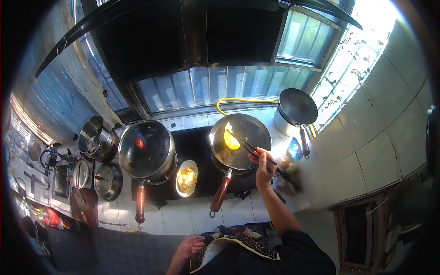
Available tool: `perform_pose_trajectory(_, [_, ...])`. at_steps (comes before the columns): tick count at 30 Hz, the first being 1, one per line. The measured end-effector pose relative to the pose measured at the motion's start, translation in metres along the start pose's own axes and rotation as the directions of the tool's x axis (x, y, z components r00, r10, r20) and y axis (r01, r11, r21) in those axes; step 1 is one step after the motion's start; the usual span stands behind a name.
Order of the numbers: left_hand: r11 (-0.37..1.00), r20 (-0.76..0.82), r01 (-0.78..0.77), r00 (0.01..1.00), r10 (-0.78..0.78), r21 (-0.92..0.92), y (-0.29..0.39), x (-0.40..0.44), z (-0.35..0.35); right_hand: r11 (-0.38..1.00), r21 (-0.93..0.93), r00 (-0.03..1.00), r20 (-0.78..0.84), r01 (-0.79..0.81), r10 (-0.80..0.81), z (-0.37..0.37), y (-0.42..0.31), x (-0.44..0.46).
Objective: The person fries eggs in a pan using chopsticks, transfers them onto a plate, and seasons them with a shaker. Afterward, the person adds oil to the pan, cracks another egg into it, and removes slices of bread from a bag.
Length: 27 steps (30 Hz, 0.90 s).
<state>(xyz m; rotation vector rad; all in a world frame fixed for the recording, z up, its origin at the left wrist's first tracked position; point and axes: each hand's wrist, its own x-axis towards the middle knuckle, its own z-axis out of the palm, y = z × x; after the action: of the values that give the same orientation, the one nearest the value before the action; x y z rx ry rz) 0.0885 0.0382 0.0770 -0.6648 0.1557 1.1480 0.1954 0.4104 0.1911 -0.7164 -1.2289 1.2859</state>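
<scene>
My right hand (263,167) is closed round a pair of long dark chopsticks (248,145). Their tips touch a yellow piece of egg (231,138) on the left side of the frying pan (250,130). The frying pan sits on the black stove with its reddish wooden handle towards me. My left hand (189,248) is low by the front of my apron (250,243), its fingers curled; nothing shows in them. Left of the frying pan, an oval plate (196,181) holds browned, egg-like food.
A lidded pan (158,145) with a wooden handle covers the stove's left side (192,140). Several metal pots (108,182) stand farther left, near a sink (60,181). A dark small pan (298,106) rests at the back right. The range hood (197,36) hangs above.
</scene>
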Motion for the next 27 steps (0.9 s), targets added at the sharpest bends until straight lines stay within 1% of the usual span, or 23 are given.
perform_pose_trajectory(6, [1.000,0.013,-0.001,1.000,0.001,-0.005,-0.001,-0.001,0.002,1.000,-0.020,1.000,0.021,0.007,-0.006,0.001,0.010,0.001])
perform_pose_trajectory(9, [1.000,0.020,-0.004,1.000,0.004,-0.008,-0.001,0.000,0.002,0.999,-0.013,0.999,-0.016,-0.038,0.038,-0.004,0.021,0.004])
perform_pose_trajectory(11, [1.000,0.037,-0.002,0.999,0.002,-0.010,0.000,0.000,0.001,0.996,0.029,0.994,-0.071,-0.086,0.088,-0.010,0.027,0.008])
perform_pose_trajectory(14, [1.000,0.024,-0.007,1.000,0.007,-0.001,0.001,0.001,-0.001,0.992,0.021,0.987,-0.107,-0.122,0.123,-0.020,0.037,0.013])
perform_pose_trajectory(18, [1.000,0.014,0.005,1.000,-0.005,-0.014,0.001,0.001,-0.001,0.988,0.034,0.979,-0.136,-0.148,0.151,-0.026,0.044,0.018])
perform_pose_trajectory(22, [1.000,0.042,0.022,0.999,-0.022,-0.004,0.003,0.002,-0.002,0.991,0.020,0.979,-0.155,-0.130,0.132,-0.029,0.049,0.023])
perform_pose_trajectory(25, [1.000,0.018,0.015,1.000,-0.015,0.010,0.002,0.001,0.003,0.991,0.015,0.976,-0.170,-0.133,0.134,-0.034,0.056,0.030])
perform_pose_trajectory(27, [1.000,0.004,0.002,1.000,-0.002,0.000,0.001,0.001,0.003,0.982,-0.038,0.965,-0.198,-0.185,0.174,-0.038,0.059,0.034])
